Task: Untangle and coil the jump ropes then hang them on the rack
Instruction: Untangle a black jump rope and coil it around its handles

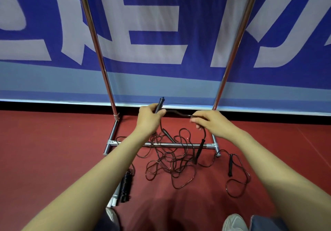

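A tangle of thin black jump ropes (176,166) lies on the red floor across the rack's low crossbar (172,144). My left hand (148,118) grips a black handle (160,103) that points upward. My right hand (209,121) pinches the cord (177,113) that runs from that handle; below my fingers the cord drops into the tangle. Another black handle (199,151) hangs in the pile, and one more handle (230,165) lies on the floor to the right. The chrome rack (100,51) rises on two slanted poles.
A coiled black rope bundle (126,184) lies by the rack's left foot (114,197). A blue and white banner (161,33) hangs behind the rack. My shoes (234,222) show at the bottom edge on the red floor (53,150).
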Tool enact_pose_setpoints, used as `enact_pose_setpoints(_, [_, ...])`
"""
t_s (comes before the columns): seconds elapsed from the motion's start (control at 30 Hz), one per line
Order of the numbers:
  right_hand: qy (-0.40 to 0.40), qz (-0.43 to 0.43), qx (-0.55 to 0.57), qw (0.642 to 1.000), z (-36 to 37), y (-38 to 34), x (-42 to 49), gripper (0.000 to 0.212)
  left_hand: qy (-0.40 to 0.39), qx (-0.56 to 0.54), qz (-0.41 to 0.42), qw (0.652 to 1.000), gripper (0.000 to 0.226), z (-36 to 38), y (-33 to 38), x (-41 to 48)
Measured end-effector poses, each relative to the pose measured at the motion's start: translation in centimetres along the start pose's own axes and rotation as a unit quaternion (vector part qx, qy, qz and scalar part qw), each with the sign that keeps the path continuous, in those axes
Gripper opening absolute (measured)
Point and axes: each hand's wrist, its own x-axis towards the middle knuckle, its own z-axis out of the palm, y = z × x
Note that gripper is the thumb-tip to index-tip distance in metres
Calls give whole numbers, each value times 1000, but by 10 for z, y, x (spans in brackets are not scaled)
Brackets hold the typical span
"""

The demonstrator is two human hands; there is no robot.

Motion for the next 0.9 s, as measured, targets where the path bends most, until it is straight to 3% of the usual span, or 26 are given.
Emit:
enact_pose_setpoints(0.13, [-9,-39,-42,998,3,-14,-1,12,-91,41,87,991,25,11,9,-16])
enact_pose_setpoints(0.3, [46,-41,23,998,-1,-28,-4,10,-138,99,118,978,20,20,11,-19])
enact_pose_setpoints(0.43, [46,-22,53,997,-3,-23,-2,13,-75,-20,114,990,12,21,19,-21])
enact_pose_setpoints(0.53, [-13,9,23,1000,1,-8,0,14,-22,-189,104,976,14,9,32,-19])
enact_pose_setpoints(0.6, [-33,16,12,999,4,-2,1,14,3,-226,117,967,14,0,37,-19])
enact_pose_setpoints(0.73, [4,20,62,998,0,-4,1,14,34,-249,110,962,13,-5,34,-17])
enact_pose_setpoints(0.9, [49,-8,74,996,-7,-9,-2,16,16,-83,27,996,16,-7,19,-7])
